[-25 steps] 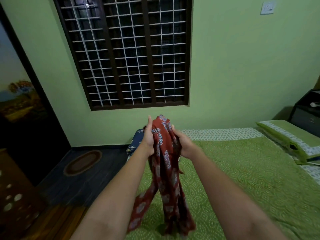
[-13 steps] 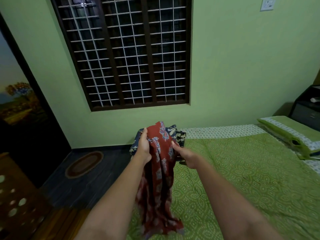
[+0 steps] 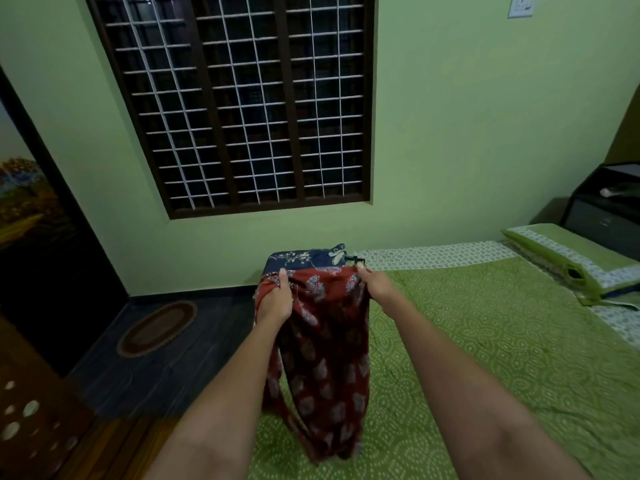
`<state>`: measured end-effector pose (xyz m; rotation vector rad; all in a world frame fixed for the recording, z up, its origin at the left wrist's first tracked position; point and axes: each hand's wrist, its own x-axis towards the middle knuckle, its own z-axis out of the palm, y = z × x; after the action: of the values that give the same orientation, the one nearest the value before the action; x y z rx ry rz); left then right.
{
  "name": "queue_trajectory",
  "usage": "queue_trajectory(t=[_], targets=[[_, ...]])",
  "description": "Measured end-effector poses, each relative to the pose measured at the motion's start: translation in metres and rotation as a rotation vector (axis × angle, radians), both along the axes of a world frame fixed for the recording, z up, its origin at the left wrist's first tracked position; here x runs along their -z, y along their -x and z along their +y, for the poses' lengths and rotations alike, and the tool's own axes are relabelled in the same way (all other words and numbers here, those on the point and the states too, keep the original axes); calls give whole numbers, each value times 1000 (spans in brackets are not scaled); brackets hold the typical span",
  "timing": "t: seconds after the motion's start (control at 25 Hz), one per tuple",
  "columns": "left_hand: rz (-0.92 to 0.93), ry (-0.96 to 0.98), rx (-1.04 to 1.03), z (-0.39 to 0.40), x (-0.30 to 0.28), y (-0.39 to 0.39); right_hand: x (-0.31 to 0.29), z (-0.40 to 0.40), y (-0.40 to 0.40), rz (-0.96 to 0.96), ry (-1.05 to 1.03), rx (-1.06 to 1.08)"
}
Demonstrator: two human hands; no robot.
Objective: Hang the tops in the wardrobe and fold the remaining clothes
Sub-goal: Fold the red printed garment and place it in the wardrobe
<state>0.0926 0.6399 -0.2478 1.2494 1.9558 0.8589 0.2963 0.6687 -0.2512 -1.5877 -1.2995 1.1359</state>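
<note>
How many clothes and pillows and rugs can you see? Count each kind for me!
Clothes: 2, the red floral-print cotton garment held up by the left hand and right hand, and the navy blue floral cloth on the bed corner behind it
Green pillows with white patterned border: 1
Oval brown floor rugs: 1
Total: 4

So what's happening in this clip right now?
A person stands at the corner of a bed with a green patterned cover, sorting clothes. The left hand and right hand each grip the top edge of a red printed garment, holding it spread so it hangs down over the bed. A blue floral garment lies on the bed just behind it.
</note>
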Motion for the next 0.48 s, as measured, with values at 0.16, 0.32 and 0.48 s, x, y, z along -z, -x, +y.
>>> queue_trajectory(t=[0.16, 0.32, 0.48], targets=[[-948, -127, -57, 2, 12, 4, -10, -3, -9, 673, 70, 3], [-1142, 143, 69, -4, 22, 21, -17, -16, -22, 803, 210, -39], [-1228, 130, 82, -13, 38, 21, -14, -17, -28, 839, 231, -12]])
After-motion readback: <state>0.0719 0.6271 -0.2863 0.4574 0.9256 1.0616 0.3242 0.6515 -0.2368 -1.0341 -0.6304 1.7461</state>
